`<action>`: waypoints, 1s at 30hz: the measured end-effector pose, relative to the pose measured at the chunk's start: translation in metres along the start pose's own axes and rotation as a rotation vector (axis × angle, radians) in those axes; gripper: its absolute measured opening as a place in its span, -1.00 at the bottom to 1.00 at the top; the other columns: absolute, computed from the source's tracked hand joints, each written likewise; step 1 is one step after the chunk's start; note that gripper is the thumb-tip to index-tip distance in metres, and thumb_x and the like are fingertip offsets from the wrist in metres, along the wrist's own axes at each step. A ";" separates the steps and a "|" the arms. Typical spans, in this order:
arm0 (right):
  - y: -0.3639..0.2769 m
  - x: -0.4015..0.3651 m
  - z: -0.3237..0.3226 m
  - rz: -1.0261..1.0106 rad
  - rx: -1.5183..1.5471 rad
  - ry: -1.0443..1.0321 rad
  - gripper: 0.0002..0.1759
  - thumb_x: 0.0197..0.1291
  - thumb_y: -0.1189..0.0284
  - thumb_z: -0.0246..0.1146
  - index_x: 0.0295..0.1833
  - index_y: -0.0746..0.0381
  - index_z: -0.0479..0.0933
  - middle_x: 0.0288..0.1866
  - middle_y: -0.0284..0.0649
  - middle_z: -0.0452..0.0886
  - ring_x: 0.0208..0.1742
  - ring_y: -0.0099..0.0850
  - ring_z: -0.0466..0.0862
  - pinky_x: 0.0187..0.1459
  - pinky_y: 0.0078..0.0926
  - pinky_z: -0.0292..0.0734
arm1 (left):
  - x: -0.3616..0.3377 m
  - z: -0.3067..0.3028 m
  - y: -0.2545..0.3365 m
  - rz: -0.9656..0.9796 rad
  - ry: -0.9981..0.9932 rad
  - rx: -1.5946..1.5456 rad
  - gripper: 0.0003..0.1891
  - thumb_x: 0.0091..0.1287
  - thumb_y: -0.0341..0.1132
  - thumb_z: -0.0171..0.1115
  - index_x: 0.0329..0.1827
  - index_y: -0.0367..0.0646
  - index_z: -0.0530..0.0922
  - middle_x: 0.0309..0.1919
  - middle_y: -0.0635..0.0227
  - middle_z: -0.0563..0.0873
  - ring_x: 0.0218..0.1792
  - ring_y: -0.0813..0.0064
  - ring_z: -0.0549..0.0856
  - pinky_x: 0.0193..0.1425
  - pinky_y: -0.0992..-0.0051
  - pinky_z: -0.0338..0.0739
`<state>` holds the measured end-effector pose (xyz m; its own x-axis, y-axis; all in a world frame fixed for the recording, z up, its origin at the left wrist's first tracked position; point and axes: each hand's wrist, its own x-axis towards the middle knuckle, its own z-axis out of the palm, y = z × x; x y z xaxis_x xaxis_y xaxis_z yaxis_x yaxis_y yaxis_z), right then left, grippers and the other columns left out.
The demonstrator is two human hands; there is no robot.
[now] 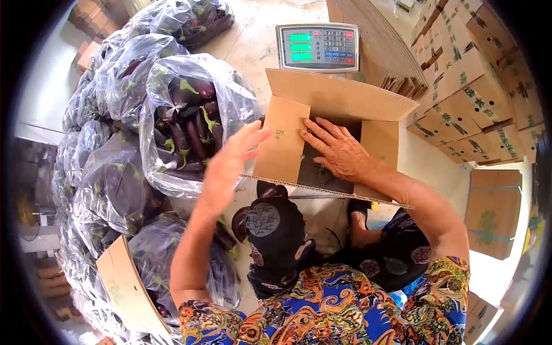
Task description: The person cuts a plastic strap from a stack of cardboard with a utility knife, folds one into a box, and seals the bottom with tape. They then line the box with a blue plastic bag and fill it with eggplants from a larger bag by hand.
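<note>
In front of me stands a cardboard box [282,141] with its flaps apart and a green "5+" printed on one. My right hand [339,150] reaches over the opening, fingers spread and bent slightly downward. Beneath it the inside looks dark; I cannot make out the contents. My left hand [230,164] is raised at the box's left side, fingers stretched out and a little blurred, with nothing in it. Left of that hand, an opened clear plastic bag [158,172] holds several dark purple eggplants [192,135] with green stems.
More bags of eggplants [115,178] are heaped on the left. A digital scale [318,48] with green readouts stands behind the box. Flattened cardboard [376,43] leans beyond it, and printed cartons [468,86] are stacked at right. Loose eggplants [240,223] lie by my knee.
</note>
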<state>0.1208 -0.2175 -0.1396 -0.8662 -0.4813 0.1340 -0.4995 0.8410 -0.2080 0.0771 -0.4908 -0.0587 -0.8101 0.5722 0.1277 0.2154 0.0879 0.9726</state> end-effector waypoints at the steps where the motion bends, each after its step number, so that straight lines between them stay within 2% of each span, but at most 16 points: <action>1: -0.001 0.001 0.001 0.000 0.015 0.009 -0.22 0.26 0.27 0.29 0.53 0.14 0.14 0.60 -0.19 0.05 0.53 -0.10 0.15 0.38 -0.08 0.23 | -0.002 0.013 -0.009 0.058 0.006 0.147 -0.36 0.55 -0.01 -0.22 0.53 -0.28 0.16 0.31 -0.02 0.52 0.34 0.25 0.50 0.40 0.23 0.33; 5: 0.012 0.000 -0.006 -0.069 0.045 0.087 -0.35 0.24 0.29 0.30 0.42 0.19 0.33 0.52 -0.22 0.25 0.50 -0.10 0.21 0.34 -0.05 0.29 | 0.023 0.023 -0.024 0.028 0.192 0.205 -0.34 0.55 0.03 -0.20 0.52 -0.31 0.14 0.30 -0.07 0.50 0.34 0.23 0.49 0.41 0.27 0.29; 8: 0.054 0.002 -0.050 -0.408 -0.195 0.537 -0.42 0.20 0.43 0.25 0.37 0.18 0.40 0.51 -0.22 0.31 0.51 -0.20 0.28 0.36 -0.11 0.36 | 0.038 0.027 -0.019 0.004 0.279 0.283 -0.31 0.55 0.05 -0.19 0.52 -0.34 0.11 0.32 -0.09 0.47 0.34 0.20 0.48 0.43 0.33 0.26; 9: 0.053 0.002 -0.074 -0.333 -0.343 0.596 -0.34 0.18 0.44 0.26 0.44 0.17 0.33 0.53 -0.18 0.28 0.51 -0.20 0.28 0.41 -0.14 0.31 | 0.042 0.028 -0.016 -0.019 0.298 0.306 -0.30 0.55 0.06 -0.19 0.53 -0.35 0.10 0.33 -0.10 0.46 0.34 0.19 0.47 0.44 0.36 0.24; 10: 0.048 -0.004 -0.098 -0.165 -0.374 0.533 -0.27 0.16 0.43 0.28 0.47 0.18 0.27 0.53 -0.10 0.26 0.50 -0.17 0.30 0.39 -0.15 0.30 | 0.045 0.024 -0.034 0.046 0.278 0.304 -0.35 0.54 -0.09 -0.12 0.53 -0.35 0.02 0.32 -0.34 0.40 0.36 -0.07 0.45 0.37 0.26 0.33; 13: 0.054 0.001 -0.117 0.242 -0.444 0.410 -0.42 0.33 0.17 0.20 0.33 0.31 0.39 0.30 0.03 0.50 0.35 -0.07 0.45 0.25 -0.13 0.38 | 0.064 0.026 -0.093 -0.354 0.192 0.384 -0.25 0.54 0.10 -0.17 0.51 -0.42 0.07 0.42 -0.18 0.32 0.43 0.06 0.36 0.51 0.33 0.13; 16: 0.022 -0.003 -0.128 0.578 -0.030 -0.084 -0.37 0.33 0.01 0.17 0.21 0.35 0.45 0.14 0.04 0.60 0.18 -0.04 0.57 0.22 -0.12 0.42 | 0.058 0.026 -0.087 -0.303 0.184 0.383 -0.24 0.54 0.09 -0.16 0.50 -0.47 0.09 0.43 -0.21 0.28 0.50 0.07 0.24 0.54 0.36 0.06; 19: 0.013 -0.028 -0.106 0.313 -0.016 0.138 -0.29 0.27 -0.11 0.16 0.13 0.37 0.47 0.03 0.06 0.63 0.04 -0.02 0.65 0.16 -0.08 0.46 | 0.052 0.028 -0.089 -0.286 0.324 0.347 -0.32 0.55 0.03 -0.16 0.45 -0.45 0.18 0.31 -0.22 0.44 0.36 0.06 0.43 0.44 0.31 0.24; 20: 0.006 -0.035 -0.102 0.308 -0.004 -0.022 -0.14 0.25 -0.22 0.10 0.25 0.39 0.41 0.20 0.13 0.54 0.24 -0.02 0.55 0.29 -0.09 0.35 | 0.051 0.029 -0.084 -0.289 0.360 0.263 -0.33 0.55 0.02 -0.15 0.44 -0.46 0.19 0.28 -0.21 0.47 0.29 0.05 0.49 0.39 0.29 0.31; 21: 0.008 -0.053 -0.067 0.160 -0.196 0.049 -0.02 0.23 -0.28 0.04 0.42 0.38 0.26 0.44 0.16 0.31 0.48 -0.02 0.30 0.43 -0.08 0.16 | 0.051 0.031 -0.082 -0.293 0.399 0.175 -0.34 0.55 0.00 -0.14 0.43 -0.47 0.20 0.24 -0.21 0.50 0.23 0.05 0.56 0.34 0.27 0.37; 22: 0.003 -0.063 -0.057 0.177 -0.148 0.029 -0.02 0.23 -0.24 0.07 0.49 0.34 0.15 0.52 0.10 0.16 0.54 -0.04 0.18 0.46 -0.05 0.06 | 0.048 0.011 -0.130 -0.174 0.405 0.406 -0.34 0.54 0.06 -0.16 0.44 -0.37 0.24 0.23 -0.08 0.54 0.21 0.19 0.57 0.33 0.39 0.37; 23: 0.000 -0.067 -0.051 0.190 -0.097 0.010 0.00 0.24 -0.19 0.10 0.56 0.30 0.04 0.61 0.04 0.02 0.59 -0.06 0.06 0.49 -0.02 -0.04 | 0.047 0.013 -0.124 -0.219 0.381 0.193 -0.36 0.55 0.05 -0.16 0.44 -0.34 0.24 0.22 -0.07 0.54 0.21 0.20 0.57 0.32 0.38 0.39; 25: 0.003 -0.064 -0.053 0.203 -0.093 -0.031 0.01 0.24 -0.20 0.09 0.57 0.27 0.03 0.62 0.02 -0.04 0.61 -0.06 0.02 0.50 -0.02 -0.06 | 0.040 0.023 -0.091 -0.324 0.341 -0.227 -0.39 0.56 0.03 -0.17 0.46 -0.27 0.23 0.20 -0.06 0.54 0.20 0.22 0.58 0.29 0.35 0.43; 26: 0.002 -0.064 -0.052 0.220 -0.087 -0.045 0.01 0.24 -0.21 0.08 0.57 0.26 0.03 0.63 0.02 -0.06 0.61 -0.05 0.00 0.50 -0.02 -0.07 | 0.041 0.025 -0.072 -0.414 0.311 -0.330 -0.28 0.53 0.14 -0.19 0.52 -0.27 0.12 0.32 0.05 0.50 0.34 0.15 0.45 0.43 0.29 0.27; 29: 0.002 -0.064 -0.049 0.182 -0.114 -0.013 0.00 0.25 -0.25 0.05 0.55 0.25 0.07 0.61 0.05 0.00 0.62 -0.06 -0.01 0.51 -0.04 -0.08 | 0.071 0.011 -0.086 -0.413 0.251 -0.341 -0.25 0.51 0.18 -0.15 0.55 -0.21 0.08 0.37 0.07 0.44 0.43 0.19 0.33 0.51 0.27 0.14; 30: 0.002 -0.065 -0.048 0.189 -0.097 -0.017 -0.01 0.24 -0.25 0.05 0.55 0.24 0.10 0.61 0.02 0.00 0.62 -0.07 -0.01 0.51 -0.03 -0.10 | 0.082 0.016 -0.079 -0.351 0.250 -0.397 -0.30 0.52 0.15 -0.12 0.52 -0.19 0.19 0.40 0.14 0.40 0.46 0.26 0.27 0.55 0.33 0.06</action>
<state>0.1764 -0.1732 -0.1024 -0.9449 -0.3161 0.0849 -0.3252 0.9362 -0.1335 0.0025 -0.4380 -0.1278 -0.9105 0.3499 -0.2202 -0.2707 -0.1020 0.9572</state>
